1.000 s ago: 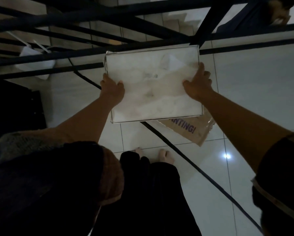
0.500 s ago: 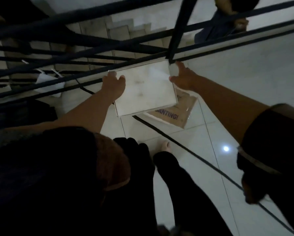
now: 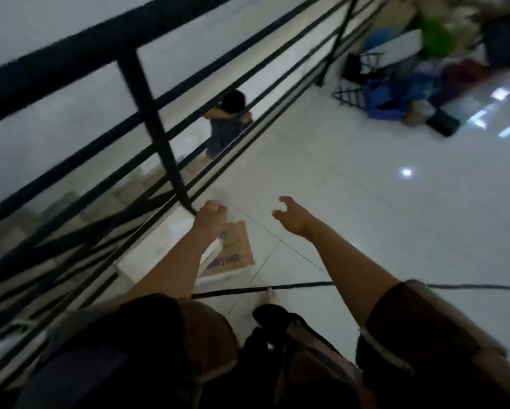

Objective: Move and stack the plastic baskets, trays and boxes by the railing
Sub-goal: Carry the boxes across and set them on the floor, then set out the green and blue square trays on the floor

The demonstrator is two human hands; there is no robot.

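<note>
Both hands are reaching out in front of the person, and neither grip is holding anything. The left hand [image 3: 209,215] is hanging in the air with its fingers loosely curled in. The right hand [image 3: 292,216] is spread, with its fingers bent like a claw and a gap between thumb and fingers.

The white box [image 3: 162,246] is lying flat on the floor, down below the left hand and a little to its left side. The left forearm is crossing over the box's near corner in the view, so part of it is hidden. No finger is touching the box. The right hand is well apart from it, off to the right.

A brown cardboard piece [image 3: 236,249] with purple letters is poking out from under the box's right side, lying flat on the white floor tiles [image 3: 366,231]. The box is sitting just beside the foot of the black railing [image 3: 147,113], which is running along its left edge.

A black cable [image 3: 277,287] is stretching across the floor near the person's bare foot [image 3: 273,295].

Behind the railing bars, another person [image 3: 227,125] is sitting on the stairs. Far off by the wall, a blurry pile of bags and baskets [image 3: 410,84] is resting on the floor.
</note>
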